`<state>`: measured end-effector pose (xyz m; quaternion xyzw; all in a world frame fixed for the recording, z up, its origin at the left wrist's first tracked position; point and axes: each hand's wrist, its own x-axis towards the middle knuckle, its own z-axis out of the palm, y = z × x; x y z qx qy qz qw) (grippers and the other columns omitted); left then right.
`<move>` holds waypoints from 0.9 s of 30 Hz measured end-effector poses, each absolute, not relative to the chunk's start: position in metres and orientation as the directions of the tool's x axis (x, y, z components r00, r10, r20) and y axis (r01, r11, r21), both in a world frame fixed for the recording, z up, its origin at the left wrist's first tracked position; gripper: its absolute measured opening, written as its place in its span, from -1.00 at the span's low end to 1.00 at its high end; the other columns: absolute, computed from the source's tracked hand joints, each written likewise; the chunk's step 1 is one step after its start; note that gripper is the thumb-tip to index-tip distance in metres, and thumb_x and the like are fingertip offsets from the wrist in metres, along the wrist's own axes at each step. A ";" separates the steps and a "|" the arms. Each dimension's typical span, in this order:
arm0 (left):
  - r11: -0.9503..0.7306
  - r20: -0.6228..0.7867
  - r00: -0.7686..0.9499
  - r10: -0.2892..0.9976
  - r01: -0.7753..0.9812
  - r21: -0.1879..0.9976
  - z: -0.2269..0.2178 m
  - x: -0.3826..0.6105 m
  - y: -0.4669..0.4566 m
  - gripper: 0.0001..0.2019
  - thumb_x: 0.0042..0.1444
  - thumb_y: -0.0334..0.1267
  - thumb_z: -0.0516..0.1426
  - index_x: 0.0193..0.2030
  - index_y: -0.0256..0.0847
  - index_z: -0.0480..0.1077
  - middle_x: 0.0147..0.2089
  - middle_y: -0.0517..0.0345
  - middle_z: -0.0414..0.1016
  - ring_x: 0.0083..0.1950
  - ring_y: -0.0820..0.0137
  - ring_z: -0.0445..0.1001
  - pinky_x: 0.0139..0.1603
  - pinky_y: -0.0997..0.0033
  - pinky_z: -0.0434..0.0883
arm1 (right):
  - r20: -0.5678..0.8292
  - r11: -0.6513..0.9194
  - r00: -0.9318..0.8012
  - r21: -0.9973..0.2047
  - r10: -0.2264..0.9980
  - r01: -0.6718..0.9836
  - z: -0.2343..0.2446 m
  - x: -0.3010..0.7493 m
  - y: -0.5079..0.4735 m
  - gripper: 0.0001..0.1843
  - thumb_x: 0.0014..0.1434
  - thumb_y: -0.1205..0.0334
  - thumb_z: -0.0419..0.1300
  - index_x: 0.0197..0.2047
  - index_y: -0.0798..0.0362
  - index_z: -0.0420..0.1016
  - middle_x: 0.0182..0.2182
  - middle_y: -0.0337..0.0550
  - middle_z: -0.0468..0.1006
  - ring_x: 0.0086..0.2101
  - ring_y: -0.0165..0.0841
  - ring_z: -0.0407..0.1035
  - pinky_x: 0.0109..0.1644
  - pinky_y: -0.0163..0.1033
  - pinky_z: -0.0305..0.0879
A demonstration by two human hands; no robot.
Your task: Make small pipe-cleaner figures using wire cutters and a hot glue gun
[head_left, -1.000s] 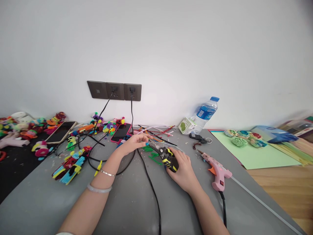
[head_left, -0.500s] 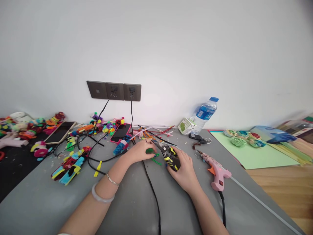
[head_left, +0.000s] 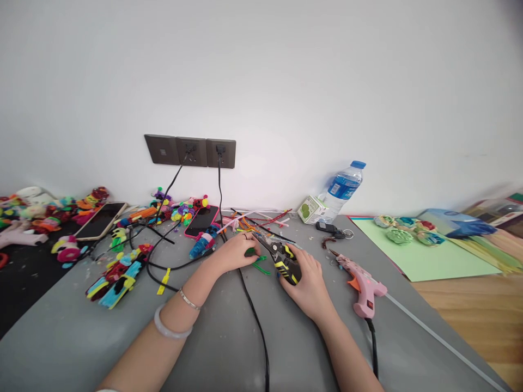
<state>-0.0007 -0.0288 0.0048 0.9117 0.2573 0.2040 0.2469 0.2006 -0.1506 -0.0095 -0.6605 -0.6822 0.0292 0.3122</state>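
My right hand (head_left: 307, 280) is wrapped round the black and yellow handles of a pair of pliers (head_left: 286, 265), whose jaws point up and left towards my other hand. Between the closed fingers of my left hand (head_left: 237, 253) sits a green pipe cleaner (head_left: 250, 252), partly hidden by the fingers. Just under the pliers' head, short green pipe-cleaner ends (head_left: 261, 267) show above the grey table (head_left: 212, 337). My left fingertips are beside the pliers; whether they touch the jaws I cannot tell.
A pink glue gun (head_left: 363, 286) lies to the right, its cord trailing forward. A tilted water bottle (head_left: 345, 188), a small box (head_left: 311, 209) and keys (head_left: 335, 231) are by the wall. Pipe-cleaner figures (head_left: 116, 277), phones (head_left: 102, 220) and black cables (head_left: 249, 305) spread leftward.
My left fingers have shifted slightly, and less of the green pipe cleaner shows beside them. The pliers and my right hand are nearly where they were.
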 end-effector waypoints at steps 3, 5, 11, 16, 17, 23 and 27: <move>-0.748 0.248 0.786 0.567 0.364 0.556 0.005 -0.001 -0.029 -0.92 0.07 -0.39 0.17 -0.32 -0.20 0.49 -0.20 0.04 0.44 -0.09 0.26 0.44 -0.01 0.29 0.36 | 0.392 0.129 0.066 -0.452 0.918 0.883 -0.009 0.200 -0.151 -0.35 0.00 0.27 0.14 0.20 -0.06 0.17 -0.03 -0.04 0.44 -0.03 -0.11 0.31 0.05 -0.01 0.14; -0.749 0.252 0.785 0.566 0.362 0.555 0.005 -0.001 -0.029 -0.92 0.06 -0.40 0.17 -0.32 -0.20 0.49 -0.21 0.05 0.44 -0.09 0.26 0.44 0.00 0.30 0.36 | 0.398 0.136 0.063 -0.452 0.915 0.882 -0.009 0.200 -0.151 -0.35 0.00 0.27 0.14 0.20 -0.07 0.17 -0.03 -0.04 0.44 -0.03 -0.11 0.31 0.05 0.00 0.14; -0.744 0.244 0.779 0.577 0.379 0.551 0.004 -0.001 -0.028 -0.91 0.03 -0.40 0.18 -0.31 -0.19 0.50 -0.19 0.05 0.44 -0.07 0.24 0.44 0.01 0.28 0.37 | 0.396 0.135 0.063 -0.451 0.916 0.882 -0.011 0.201 -0.150 -0.35 0.01 0.26 0.14 0.20 -0.07 0.17 -0.02 -0.03 0.44 -0.03 -0.09 0.31 0.05 0.01 0.14; -0.740 0.247 0.776 0.580 0.376 0.558 0.002 -0.002 -0.027 -0.89 0.02 -0.41 0.18 -0.30 -0.18 0.51 -0.17 0.04 0.44 -0.04 0.21 0.44 0.02 0.26 0.37 | 0.392 0.129 0.067 -0.454 0.918 0.882 -0.011 0.201 -0.150 -0.35 0.00 0.26 0.15 0.21 -0.07 0.17 -0.03 -0.04 0.44 -0.03 -0.09 0.31 0.05 0.00 0.13; -0.739 0.250 0.775 0.581 0.373 0.561 0.002 -0.002 -0.027 -0.88 0.01 -0.42 0.18 -0.30 -0.18 0.51 -0.16 0.04 0.44 -0.03 0.21 0.43 0.03 0.26 0.37 | 0.391 0.128 0.068 -0.452 0.918 0.883 -0.011 0.201 -0.150 -0.35 0.01 0.26 0.15 0.21 -0.07 0.17 -0.04 -0.04 0.44 -0.03 -0.09 0.31 0.05 0.00 0.13; -0.729 0.234 0.771 0.593 0.390 0.563 0.006 -0.001 -0.029 -0.89 -0.02 -0.45 0.16 -0.35 -0.20 0.49 -0.17 0.05 0.42 -0.07 0.22 0.44 0.00 0.27 0.37 | 0.401 0.125 0.073 -0.445 0.913 0.887 -0.011 0.201 -0.150 -0.36 0.01 0.24 0.14 0.20 -0.07 0.18 -0.06 -0.05 0.44 -0.06 -0.10 0.32 0.03 -0.01 0.14; -0.718 0.226 0.755 0.615 0.419 0.556 0.009 -0.002 -0.030 -0.90 -0.01 -0.42 0.14 -0.35 -0.21 0.48 -0.15 0.03 0.39 -0.10 0.23 0.43 -0.07 0.29 0.39 | 0.387 0.106 0.082 -0.441 0.919 0.891 -0.012 0.201 -0.150 -0.35 0.01 0.24 0.15 0.20 -0.06 0.18 -0.07 -0.06 0.45 -0.07 -0.12 0.32 0.03 -0.03 0.14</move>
